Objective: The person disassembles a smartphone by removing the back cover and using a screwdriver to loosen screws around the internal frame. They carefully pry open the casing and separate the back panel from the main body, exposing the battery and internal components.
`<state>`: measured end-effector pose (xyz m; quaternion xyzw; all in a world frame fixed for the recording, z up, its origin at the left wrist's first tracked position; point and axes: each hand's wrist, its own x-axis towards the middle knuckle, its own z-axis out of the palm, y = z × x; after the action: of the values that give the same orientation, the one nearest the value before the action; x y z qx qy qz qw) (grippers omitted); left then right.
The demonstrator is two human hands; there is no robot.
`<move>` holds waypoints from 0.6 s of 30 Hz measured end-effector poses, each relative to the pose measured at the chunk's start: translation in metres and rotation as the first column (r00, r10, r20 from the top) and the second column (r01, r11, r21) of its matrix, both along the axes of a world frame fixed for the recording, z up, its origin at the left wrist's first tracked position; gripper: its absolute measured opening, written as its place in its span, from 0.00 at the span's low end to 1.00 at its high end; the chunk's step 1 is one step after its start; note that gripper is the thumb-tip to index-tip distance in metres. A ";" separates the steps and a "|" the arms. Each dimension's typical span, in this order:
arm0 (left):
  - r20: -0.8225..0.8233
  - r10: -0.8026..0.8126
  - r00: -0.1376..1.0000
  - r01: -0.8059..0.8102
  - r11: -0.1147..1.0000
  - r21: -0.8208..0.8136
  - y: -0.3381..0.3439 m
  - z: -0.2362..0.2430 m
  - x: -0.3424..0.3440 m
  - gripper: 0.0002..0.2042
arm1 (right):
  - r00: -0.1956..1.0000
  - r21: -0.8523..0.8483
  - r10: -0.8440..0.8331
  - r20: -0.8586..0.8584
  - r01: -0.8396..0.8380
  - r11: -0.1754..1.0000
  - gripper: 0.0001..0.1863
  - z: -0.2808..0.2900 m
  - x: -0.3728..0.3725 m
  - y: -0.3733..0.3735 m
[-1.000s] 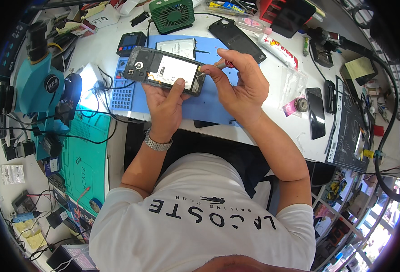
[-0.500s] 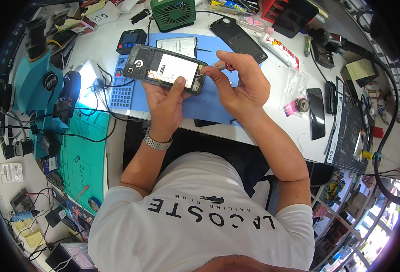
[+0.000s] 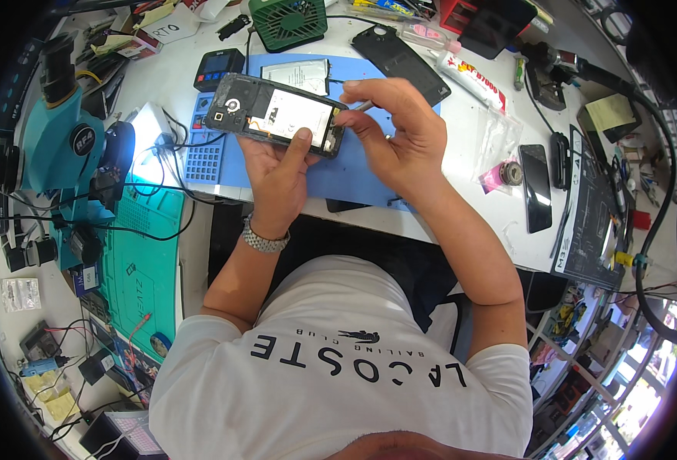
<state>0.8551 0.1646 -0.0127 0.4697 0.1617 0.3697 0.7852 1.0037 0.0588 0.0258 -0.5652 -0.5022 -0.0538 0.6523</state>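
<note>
An opened smartphone (image 3: pixel 258 103), its back off and white battery (image 3: pixel 296 115) showing, tilts above the blue work mat (image 3: pixel 338 180). My left hand (image 3: pixel 277 172) grips it from below, thumb on the near edge beside the battery. At the phone's right end, my right hand (image 3: pixel 404 134) pinches a slim metallic tool (image 3: pixel 363 106) between thumb and forefinger. Most of the tool is hidden by the fingers, so its exact kind cannot be told. Behind the phone lie a loose silver-white battery (image 3: pixel 299 75) and a black back cover (image 3: pixel 401 63).
A green fan (image 3: pixel 286 23) and a small black device (image 3: pixel 220 69) stand at the back. The teal microscope (image 3: pixel 70 146) rises at left, with cables around it. On the right are a glue tube (image 3: pixel 473 80), a round tin (image 3: pixel 511 175) and another phone (image 3: pixel 536 188).
My right hand has shifted slightly left, and the tool's red part no longer shows. The phone stays in my left hand with hardly any movement.
</note>
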 end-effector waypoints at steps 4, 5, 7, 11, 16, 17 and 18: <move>0.005 0.014 1.000 -0.013 0.999 -0.037 -0.003 0.007 0.003 0.35 | 0.999 -0.050 0.023 -0.049 -0.025 0.998 0.27 0.002 -0.002 -0.007; 0.012 0.020 1.000 -0.019 0.999 -0.046 -0.005 0.010 0.005 0.35 | 0.990 -0.033 0.052 -0.133 -0.056 0.998 0.27 0.004 -0.005 -0.008; 0.023 0.031 0.999 -0.029 0.997 -0.065 -0.007 0.014 0.007 0.35 | 0.959 0.007 0.095 -0.267 -0.097 0.995 0.27 0.008 -0.012 -0.006; 0.006 0.014 1.000 -0.014 1.000 -0.022 -0.002 0.003 0.002 0.33 | 0.969 0.037 0.067 -0.239 -0.060 0.998 0.27 0.012 -0.014 0.000; 0.007 0.014 1.000 -0.014 0.999 -0.035 -0.003 0.007 0.004 0.34 | 0.994 0.005 0.054 -0.093 -0.054 0.999 0.29 -0.002 -0.003 -0.005; 0.005 0.021 1.000 -0.021 0.999 -0.042 -0.003 0.006 0.004 0.34 | 0.972 0.044 0.105 -0.211 -0.098 0.994 0.29 -0.001 -0.007 -0.004; 0.002 0.028 1.000 -0.028 0.998 -0.049 -0.004 0.006 0.005 0.34 | 0.933 0.088 0.158 -0.323 -0.136 0.987 0.29 0.003 -0.013 -0.002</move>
<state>0.8598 0.1611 -0.0066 0.4474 0.1762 0.3772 0.7915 0.9904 0.0569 0.0284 -0.5058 -0.4251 0.0742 0.7470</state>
